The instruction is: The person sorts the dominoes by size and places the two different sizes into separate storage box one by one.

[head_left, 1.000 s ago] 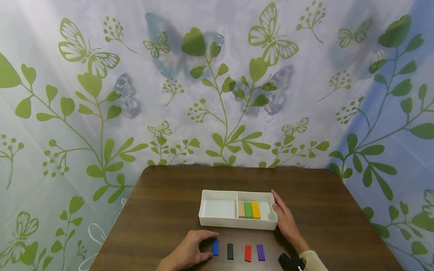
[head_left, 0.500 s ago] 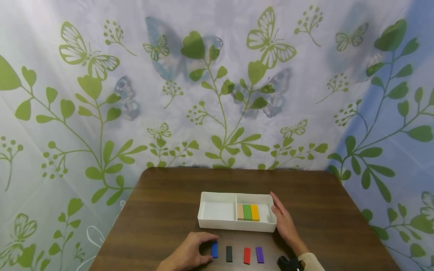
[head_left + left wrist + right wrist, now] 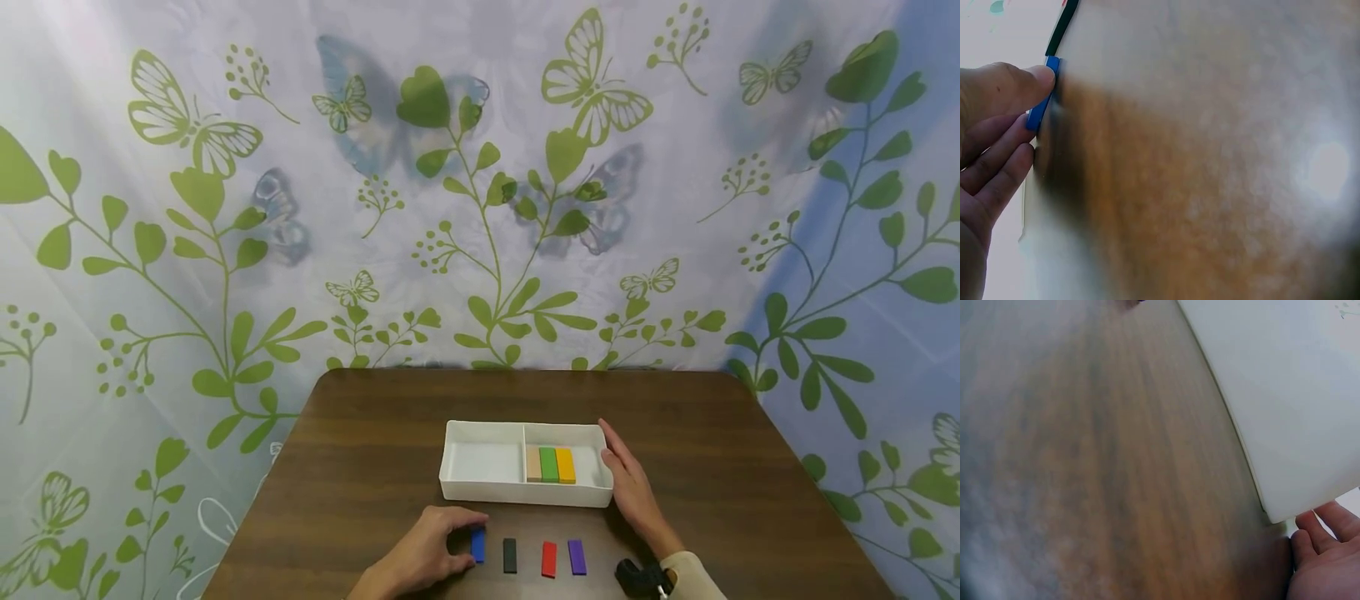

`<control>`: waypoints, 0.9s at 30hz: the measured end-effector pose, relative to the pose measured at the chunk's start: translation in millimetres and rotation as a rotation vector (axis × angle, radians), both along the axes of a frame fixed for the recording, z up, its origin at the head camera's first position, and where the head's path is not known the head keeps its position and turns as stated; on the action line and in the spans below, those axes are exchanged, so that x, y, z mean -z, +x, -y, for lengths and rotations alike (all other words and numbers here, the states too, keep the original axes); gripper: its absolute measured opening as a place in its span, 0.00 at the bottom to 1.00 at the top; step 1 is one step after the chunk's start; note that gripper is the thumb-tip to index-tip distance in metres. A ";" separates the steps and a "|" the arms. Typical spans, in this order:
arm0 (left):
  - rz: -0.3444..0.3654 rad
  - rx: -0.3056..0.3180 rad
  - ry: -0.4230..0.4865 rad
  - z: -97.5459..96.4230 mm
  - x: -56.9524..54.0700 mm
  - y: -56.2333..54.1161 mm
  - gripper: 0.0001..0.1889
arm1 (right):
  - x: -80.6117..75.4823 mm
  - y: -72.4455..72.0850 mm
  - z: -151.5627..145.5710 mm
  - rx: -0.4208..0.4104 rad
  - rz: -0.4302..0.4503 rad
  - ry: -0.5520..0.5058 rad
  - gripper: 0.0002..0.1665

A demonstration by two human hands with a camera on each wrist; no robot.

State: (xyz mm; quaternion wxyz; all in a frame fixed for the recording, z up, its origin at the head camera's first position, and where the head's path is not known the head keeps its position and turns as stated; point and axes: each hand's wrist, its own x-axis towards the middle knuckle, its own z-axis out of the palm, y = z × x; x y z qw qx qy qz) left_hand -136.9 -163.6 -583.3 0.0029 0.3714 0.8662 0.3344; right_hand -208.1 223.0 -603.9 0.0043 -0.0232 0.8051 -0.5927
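In the head view my left hand [image 3: 423,550] pinches a small flat blue block [image 3: 477,546] by its two ends. The left wrist view shows the thumb on one end of the blue block [image 3: 1044,100] and fingertips at the other. Right of it lie a black block [image 3: 510,556], a red block [image 3: 549,559] and a purple block [image 3: 577,557], spaced in a row. My right hand [image 3: 633,492] rests with extended fingers along the right end of a white two-compartment box [image 3: 525,493]. In the right wrist view its fingers are beside the box corner.
The box's right compartment holds tan [image 3: 534,465], green [image 3: 550,465] and yellow [image 3: 566,465] blocks side by side against the divider [image 3: 524,454]. The brown wooden table [image 3: 360,450] reaches back to a leaf-and-butterfly curtain [image 3: 480,208]. A black wrist device [image 3: 641,577] sits near my right sleeve.
My left hand has shifted slightly right, and its thumb and finger have closed in on the blue block. The right hand stays at the box end; the other blocks keep their places.
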 end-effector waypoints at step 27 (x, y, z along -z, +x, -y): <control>-0.193 0.003 0.063 -2.1 -95.5 -43.8 0.28 | 1.4 -3.8 -0.3 0.020 0.020 0.014 0.34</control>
